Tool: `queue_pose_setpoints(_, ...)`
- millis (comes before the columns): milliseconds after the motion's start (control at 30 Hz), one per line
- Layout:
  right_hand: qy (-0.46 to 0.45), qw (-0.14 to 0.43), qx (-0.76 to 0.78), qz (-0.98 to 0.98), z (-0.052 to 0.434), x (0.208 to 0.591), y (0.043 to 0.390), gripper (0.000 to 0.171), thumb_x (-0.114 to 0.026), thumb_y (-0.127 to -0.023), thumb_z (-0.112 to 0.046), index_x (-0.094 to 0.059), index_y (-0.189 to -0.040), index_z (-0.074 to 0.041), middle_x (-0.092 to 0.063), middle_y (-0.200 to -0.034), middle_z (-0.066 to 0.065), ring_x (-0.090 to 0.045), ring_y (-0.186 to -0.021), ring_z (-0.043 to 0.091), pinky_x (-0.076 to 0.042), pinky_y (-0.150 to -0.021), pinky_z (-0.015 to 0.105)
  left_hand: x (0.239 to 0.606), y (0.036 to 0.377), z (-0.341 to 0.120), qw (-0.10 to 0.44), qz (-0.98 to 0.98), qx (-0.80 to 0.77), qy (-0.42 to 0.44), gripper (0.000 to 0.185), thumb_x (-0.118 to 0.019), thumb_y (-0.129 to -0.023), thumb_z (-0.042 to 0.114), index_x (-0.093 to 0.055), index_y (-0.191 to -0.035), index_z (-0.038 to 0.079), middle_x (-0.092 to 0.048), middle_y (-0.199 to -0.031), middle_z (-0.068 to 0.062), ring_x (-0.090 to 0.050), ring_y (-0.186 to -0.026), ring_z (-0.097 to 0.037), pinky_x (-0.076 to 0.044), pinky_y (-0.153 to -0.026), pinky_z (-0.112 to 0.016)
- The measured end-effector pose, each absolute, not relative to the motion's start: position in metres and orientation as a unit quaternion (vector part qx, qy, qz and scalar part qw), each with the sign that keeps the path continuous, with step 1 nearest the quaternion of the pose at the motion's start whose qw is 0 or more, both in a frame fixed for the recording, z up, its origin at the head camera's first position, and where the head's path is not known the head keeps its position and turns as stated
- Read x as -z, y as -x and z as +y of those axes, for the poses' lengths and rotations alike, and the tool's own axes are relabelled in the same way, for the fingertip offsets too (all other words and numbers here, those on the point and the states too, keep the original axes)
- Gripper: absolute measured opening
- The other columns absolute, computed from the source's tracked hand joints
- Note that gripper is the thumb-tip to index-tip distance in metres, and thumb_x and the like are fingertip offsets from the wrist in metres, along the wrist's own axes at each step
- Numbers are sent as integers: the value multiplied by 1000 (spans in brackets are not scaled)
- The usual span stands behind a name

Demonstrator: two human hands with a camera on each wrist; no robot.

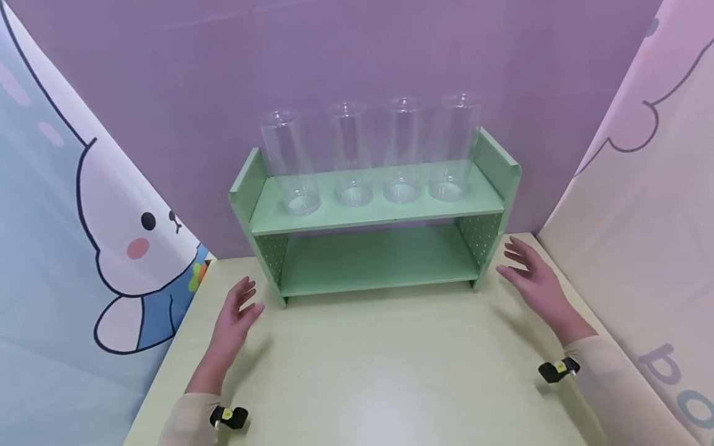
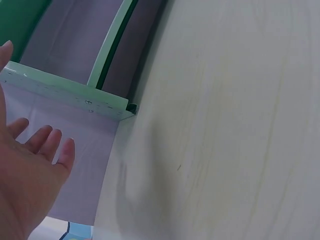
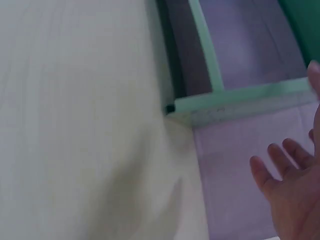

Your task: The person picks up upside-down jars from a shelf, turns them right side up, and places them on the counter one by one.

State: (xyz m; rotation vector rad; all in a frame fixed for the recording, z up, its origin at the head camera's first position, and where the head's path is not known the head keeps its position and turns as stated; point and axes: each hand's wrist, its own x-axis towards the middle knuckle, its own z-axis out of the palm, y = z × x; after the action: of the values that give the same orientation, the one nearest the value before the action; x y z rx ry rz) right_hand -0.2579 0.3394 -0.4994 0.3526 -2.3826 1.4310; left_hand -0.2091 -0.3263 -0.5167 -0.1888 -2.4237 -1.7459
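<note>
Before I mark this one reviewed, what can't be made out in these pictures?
Head view: whether the clear cylinders have lids, too faint.
Left wrist view: far end of the green shelf, cut off by the top edge.
Right wrist view: part of the right hand, cut off by the right edge.

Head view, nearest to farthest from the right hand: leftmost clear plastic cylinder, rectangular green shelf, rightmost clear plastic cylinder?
1. Rectangular green shelf: left of the right hand.
2. Rightmost cylinder: on top, right end.
3. Leftmost cylinder: on top, left end.
</note>
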Motion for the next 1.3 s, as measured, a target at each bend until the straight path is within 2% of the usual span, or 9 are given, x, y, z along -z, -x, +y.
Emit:
queue_pose_setpoints(100,-146,202,-518,-818,331,490,264,76,-75,-104,2,-40,-170,-7,-53,-158,30,-60,-138,10,-51,-101,11,514,208,-326,76,-804,587,56,76,-66,-114,19,-22,-175,8,-34,-174,-18,-33,-161,-42,-40,-107,-6)
queue_pose_setpoints(167,-159,216,-531,-803,326,483,268,79,-75,-101,9,-43,-170,-11,-55,-156,28,-60,-134,1,-54,-102,14,513,208,-326,78,-805,586,52,76,-66,-114,19,-22,-175,8,-34,-174,-18,-34,-159,-42,-41,-106,-6)
queue_pose_setpoints(333,-164,231,-554,-783,318,470,273,84,-75,-97,16,-46,-169,-14,-57,-155,24,-61,-131,3,-56,-100,15,510,208,-325,82,-807,583,44,77,-66,-114,20,-21,-176,9,-36,-173,-17,-37,-157,-40,-42,-105,-7)
queue_pose_setpoints(533,-146,243,-561,-778,309,468,276,65,-74,-100,13,-56,-160,-3,-63,-145,30,-67,-121,1,-57,-95,14,507,203,-323,88,-823,560,27,82,-71,-111,24,-22,-176,12,-34,-174,-15,-39,-156,-38,-44,-106,-10)
queue_pose_setpoints(700,-115,254,-553,-785,307,470,277,51,-71,-103,10,-62,-152,2,-68,-137,32,-68,-116,-2,-56,-94,12,507,199,-319,88,-841,533,34,85,-74,-110,26,-22,-176,13,-33,-175,-15,-41,-156,-39,-47,-113,-23)
queue_pose_setpoints(1000,-113,256,-546,-790,303,472,283,49,-69,-102,13,-61,-151,8,-67,-135,37,-69,-115,-2,-56,-93,12,506,189,-318,136,-871,469,61,80,-77,-107,21,-32,-172,12,-37,-171,-16,-46,-150,-39,-47,-117,-45)
queue_pose_setpoints(1067,-108,255,-543,-793,304,472,283,50,-70,-103,11,-62,-151,6,-68,-135,34,-68,-115,-4,-56,-93,11,502,187,-315,166,-874,451,71,75,-80,-104,16,-39,-168,9,-42,-166,-16,-47,-148,-37,-44,-117,-43)
queue_pose_setpoints(1200,-100,256,-543,-793,308,473,281,50,-72,-102,9,-63,-151,3,-71,-134,29,-68,-114,-6,-55,-92,10,484,188,-299,232,-867,429,105,66,-83,-98,5,-53,-156,5,-54,-154,-13,-51,-143,-32,-42,-115,-29)
queue_pose_setpoints(1300,-101,257,-545,-792,309,474,282,50,-73,-102,9,-64,-151,3,-71,-134,29,-68,-114,-6,-56,-91,11,463,192,-282,277,-845,432,149,61,-84,-94,-1,-58,-149,1,-59,-146,-14,-54,-137,-29,-43,-112,-26)
